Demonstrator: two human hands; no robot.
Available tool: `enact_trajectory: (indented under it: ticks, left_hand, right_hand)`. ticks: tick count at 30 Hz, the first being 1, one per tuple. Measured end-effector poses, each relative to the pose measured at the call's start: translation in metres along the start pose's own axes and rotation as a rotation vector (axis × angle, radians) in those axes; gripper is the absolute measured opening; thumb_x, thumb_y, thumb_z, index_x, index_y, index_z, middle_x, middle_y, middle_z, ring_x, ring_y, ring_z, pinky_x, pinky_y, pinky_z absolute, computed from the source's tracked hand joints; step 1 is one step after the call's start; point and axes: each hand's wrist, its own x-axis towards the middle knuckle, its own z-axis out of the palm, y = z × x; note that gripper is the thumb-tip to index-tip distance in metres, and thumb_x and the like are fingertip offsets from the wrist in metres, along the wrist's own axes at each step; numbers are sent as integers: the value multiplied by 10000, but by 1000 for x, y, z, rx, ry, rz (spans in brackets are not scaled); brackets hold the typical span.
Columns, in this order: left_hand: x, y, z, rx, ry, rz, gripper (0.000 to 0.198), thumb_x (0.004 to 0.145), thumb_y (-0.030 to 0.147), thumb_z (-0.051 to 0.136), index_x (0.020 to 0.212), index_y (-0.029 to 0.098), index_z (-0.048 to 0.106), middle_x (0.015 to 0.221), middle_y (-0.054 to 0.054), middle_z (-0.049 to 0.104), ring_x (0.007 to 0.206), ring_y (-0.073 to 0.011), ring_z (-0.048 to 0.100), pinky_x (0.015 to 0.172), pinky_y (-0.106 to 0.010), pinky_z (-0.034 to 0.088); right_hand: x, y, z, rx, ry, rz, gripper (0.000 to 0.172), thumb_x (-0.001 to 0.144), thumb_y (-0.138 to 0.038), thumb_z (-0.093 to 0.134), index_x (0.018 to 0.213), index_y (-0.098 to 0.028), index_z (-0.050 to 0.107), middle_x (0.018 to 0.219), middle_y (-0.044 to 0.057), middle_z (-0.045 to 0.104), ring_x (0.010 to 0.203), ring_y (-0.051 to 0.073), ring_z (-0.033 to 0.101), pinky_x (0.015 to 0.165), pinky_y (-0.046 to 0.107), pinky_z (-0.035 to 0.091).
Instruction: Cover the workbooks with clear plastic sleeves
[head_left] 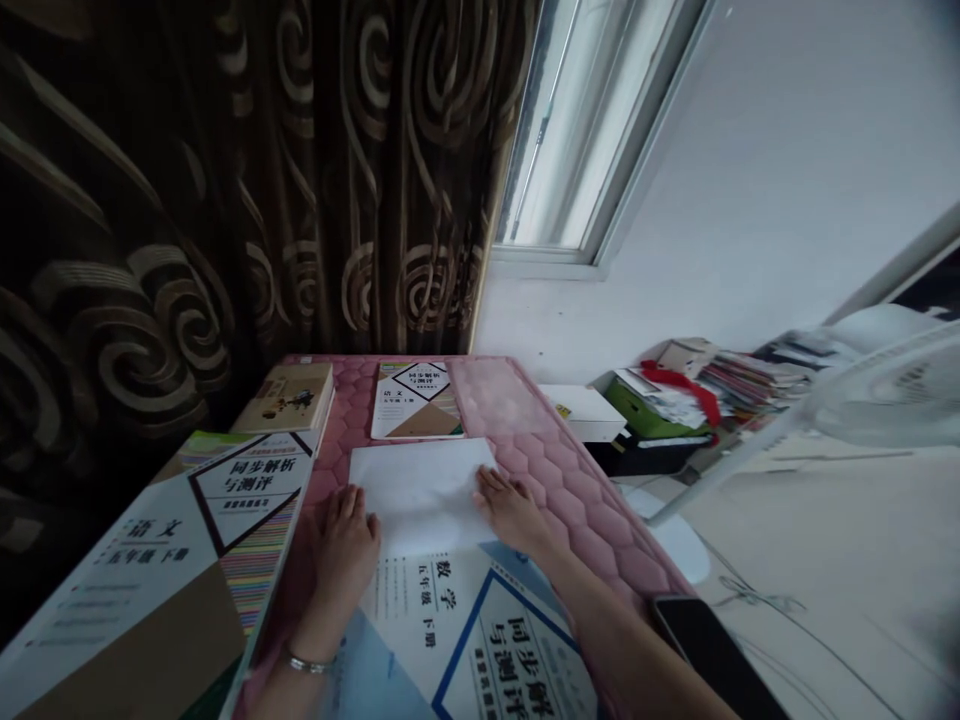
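A white sheet of paper (421, 490) lies flat at the middle of the pink table, its near edge against a blue-and-white workbook (420, 625). Whether the sheet is part of that book or a separate piece, I cannot tell. My left hand (349, 535) rests at the sheet's left edge, fingers stretched forward, a silver bracelet on the wrist. On the right edge, my right hand (514, 508) presses flat with its fingers extended. Neither hand grips anything. Behind the sheet lies a smaller white-and-brown workbook (418, 400).
A large workbook (165, 560) lies at left, with a tan book stack (289, 397) behind it. A black phone-like slab (709, 650) is at the table's right edge. Beyond stand a white box (589, 412), piled papers (660, 400) and a white fan (885, 385). A patterned curtain (300, 180) hangs behind.
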Motion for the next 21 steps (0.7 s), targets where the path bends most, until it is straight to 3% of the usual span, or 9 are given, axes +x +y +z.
enact_trajectory:
  ticks: [5, 7, 9, 13, 15, 18, 21]
  left_hand:
    - [11, 13, -2, 101, -128, -68, 514, 902, 148, 348, 1385, 169, 522, 1497, -160, 440, 1402, -334, 347, 1119, -681, 167]
    - [20, 34, -4, 125, -183, -53, 543, 853, 65, 359, 1358, 129, 548, 1497, -188, 430, 1417, -332, 330, 1130, -662, 152]
    - [28, 66, -3, 67, -225, 52, 554, 839, 35, 351, 1336, 138, 571, 1509, -168, 421, 1433, -290, 313, 1161, -595, 156]
    - [39, 144, 10, -160, -273, 320, 488, 917, 206, 365, 1369, 146, 538, 1507, -153, 430, 1402, -272, 368, 1178, -507, 193]
    - [39, 174, 18, -178, -281, 319, 527, 916, 255, 387, 1417, 119, 475, 1521, -171, 401, 1414, -289, 340, 1175, -479, 209]
    - [36, 195, 26, -196, -277, 243, 600, 916, 362, 404, 1452, 92, 416, 1539, -217, 340, 1430, -362, 277, 1151, -546, 203]
    - [32, 195, 28, -225, -249, 236, 692, 890, 488, 443, 1460, 99, 404, 1551, -224, 308, 1436, -390, 238, 1146, -566, 172]
  right_hand:
    - [-4, 16, 1, 9, 45, 5, 529, 1009, -357, 231, 1431, -136, 461, 1529, 124, 374, 1419, 239, 339, 1121, 489, 291]
    - [-4, 13, 2, 3, 54, 8, 521, 1010, -358, 237, 1423, -147, 474, 1520, 123, 394, 1417, 249, 342, 1098, 494, 323]
    - [-2, 12, 3, 1, 62, 2, 514, 1013, -361, 233, 1416, -168, 486, 1512, 117, 411, 1413, 253, 348, 1077, 489, 350]
    - [4, 24, 6, 14, 57, -31, 498, 1019, -343, 214, 1414, -210, 488, 1502, 92, 436, 1403, 234, 367, 1056, 470, 378]
    - [9, 37, 6, 27, 30, -82, 497, 1021, -309, 193, 1397, -232, 508, 1476, 77, 477, 1377, 210, 405, 1048, 436, 391]
    - [17, 59, 3, 15, 35, -186, 508, 1024, -286, 185, 1313, -210, 596, 1393, 90, 566, 1335, 196, 445, 1066, 401, 362]
    - [24, 79, 1, -32, 96, -204, 488, 1027, -330, 231, 1233, -213, 658, 1393, 87, 561, 1297, 208, 459, 1081, 397, 318]
